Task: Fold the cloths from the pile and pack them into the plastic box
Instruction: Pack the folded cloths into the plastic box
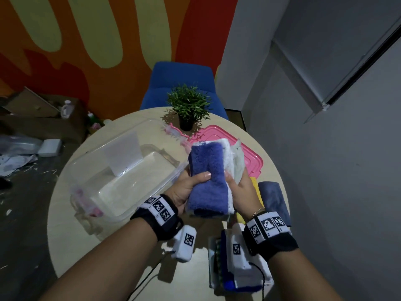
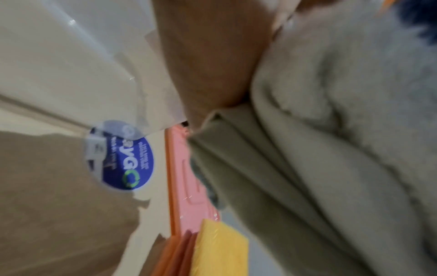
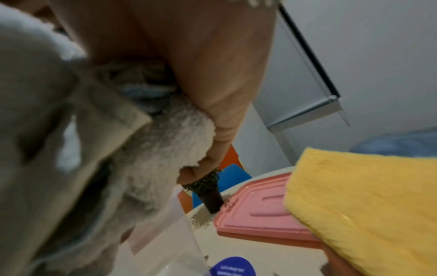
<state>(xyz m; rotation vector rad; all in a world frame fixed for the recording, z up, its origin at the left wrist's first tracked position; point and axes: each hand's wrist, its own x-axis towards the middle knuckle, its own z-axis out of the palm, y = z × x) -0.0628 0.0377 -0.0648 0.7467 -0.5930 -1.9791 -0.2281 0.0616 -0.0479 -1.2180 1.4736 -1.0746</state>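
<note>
cloths (image 1: 207,177) folded into a bundle sit squeezed between both hands, purple on top, white and grey beside it. the left hand (image 1: 186,187) wraps its thumb over the purple one, and the right hand (image 1: 243,192) curls round the grey side. the plastic box (image 1: 104,170) lies just left of the left hand and looks empty, so nothing is packed yet. a yellow cloth (image 3: 369,201) and a blue cloth (image 1: 274,200) wait under and right of the right hand, with more near the wrist
</note>
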